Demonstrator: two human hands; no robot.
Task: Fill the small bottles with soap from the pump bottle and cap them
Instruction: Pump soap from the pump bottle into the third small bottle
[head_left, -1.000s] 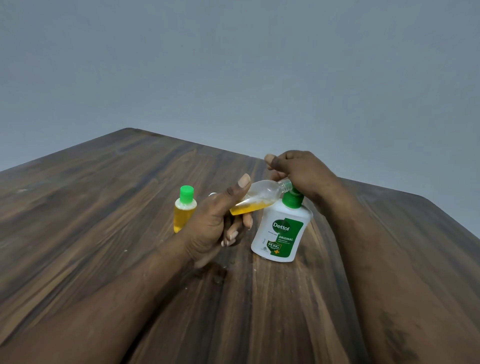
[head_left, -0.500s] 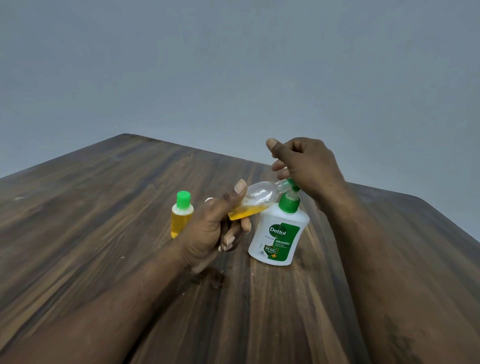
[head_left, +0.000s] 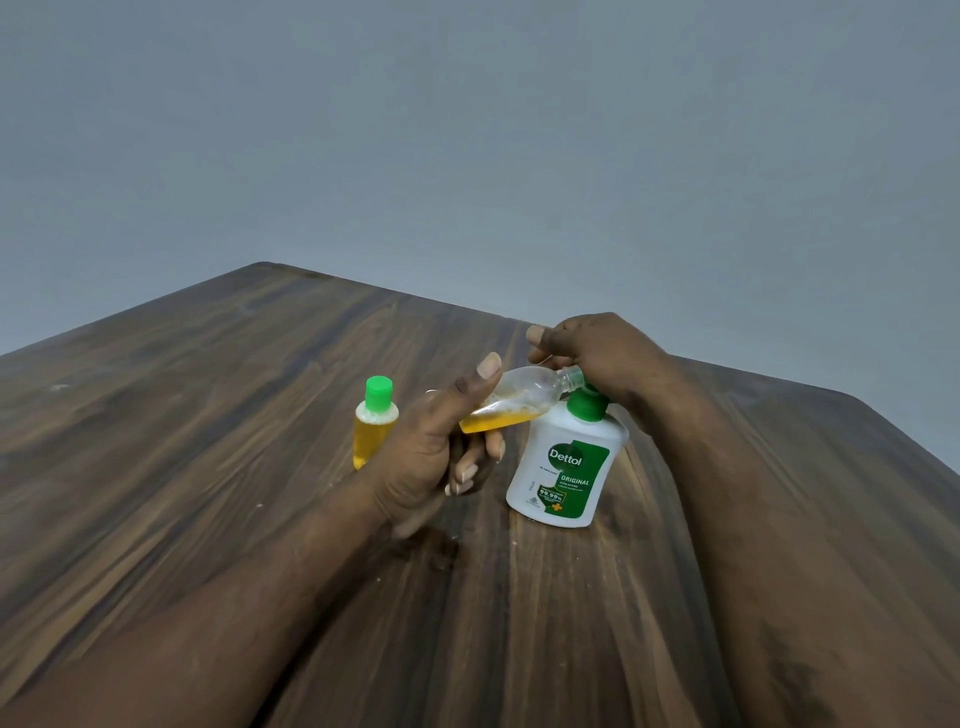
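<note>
My left hand (head_left: 436, 447) grips a small clear bottle (head_left: 519, 397), tilted almost flat, with orange soap pooled along its lower side. Its open neck points right, up against the spout of the pump bottle (head_left: 566, 467), a white bottle with a green label and a green pump collar. My right hand (head_left: 597, 358) rests on top of the pump head, palm down, hiding it. A second small bottle (head_left: 375, 428), full of orange soap and closed with a green cap, stands upright on the table just left of my left hand.
Everything sits on a dark wooden table (head_left: 208, 467) whose far edge runs close behind the bottles. A plain grey wall (head_left: 467, 130) lies beyond it. My forearms reach in from the bottom of the view.
My right hand rose off the pump half a second ago and has come back down onto it. My left hand keeps the small bottle at the spout.
</note>
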